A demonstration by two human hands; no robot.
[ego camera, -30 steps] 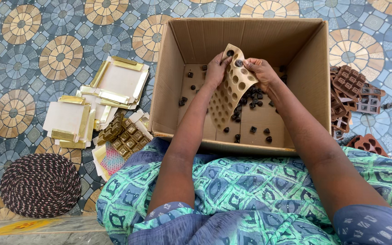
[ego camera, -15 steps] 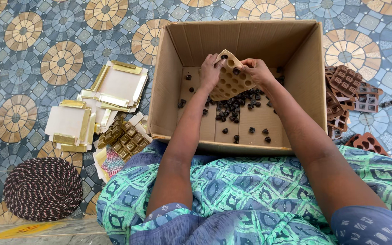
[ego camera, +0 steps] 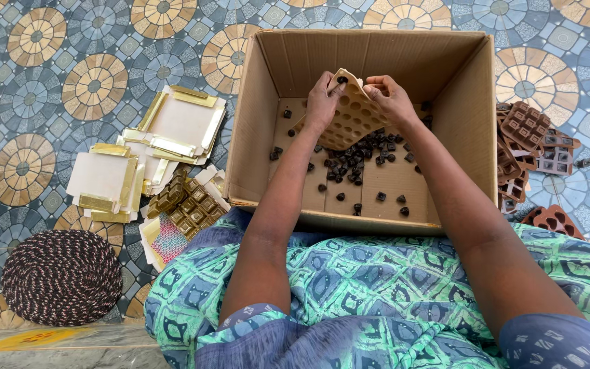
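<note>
Both hands reach into an open cardboard box (ego camera: 466,137) on the tiled floor. My left hand (ego camera: 322,101) and my right hand (ego camera: 391,96) grip a tan flexible mould tray (ego camera: 351,117) with round cavities, bent and tilted face-down over the box floor. One dark piece sits near the tray's top edge. Several small dark chocolate pieces (ego camera: 353,164) lie scattered on the box bottom beneath the tray.
Brown mould trays (ego camera: 531,147) are stacked right of the box. Left of it lie white and gold flat box lids (ego camera: 179,126), more of them (ego camera: 103,181), and gold divider trays (ego camera: 189,205). A dark woven round mat (ego camera: 62,277) sits at lower left.
The mould tray has gone from upright to bent and tipped down over the box. More dark pieces now lie on the box floor.
</note>
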